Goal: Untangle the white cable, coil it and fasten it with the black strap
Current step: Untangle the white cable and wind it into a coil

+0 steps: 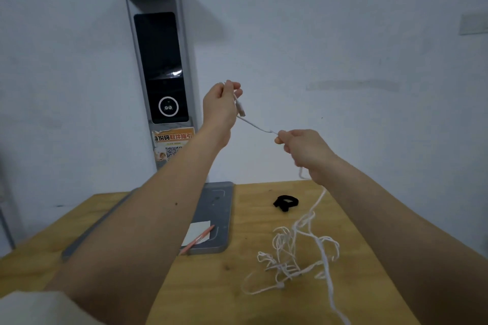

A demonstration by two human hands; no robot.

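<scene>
My left hand (221, 106) is raised above the table and pinches the plug end of the white cable (290, 253). A short taut stretch of the cable runs down-right to my right hand (303, 152), which is closed around it. Below my right hand the cable hangs down to a loose tangle on the wooden table (211, 293), right of centre, and a strand runs off the bottom edge. The black strap (285, 202) lies curled on the table behind the tangle, apart from both hands.
A tall grey kiosk (161, 68) with a dark screen stands at the back left on a grey base plate (219, 208). A white card (198, 232) and an orange pencil (196, 239) lie on that plate. A pale wall is behind.
</scene>
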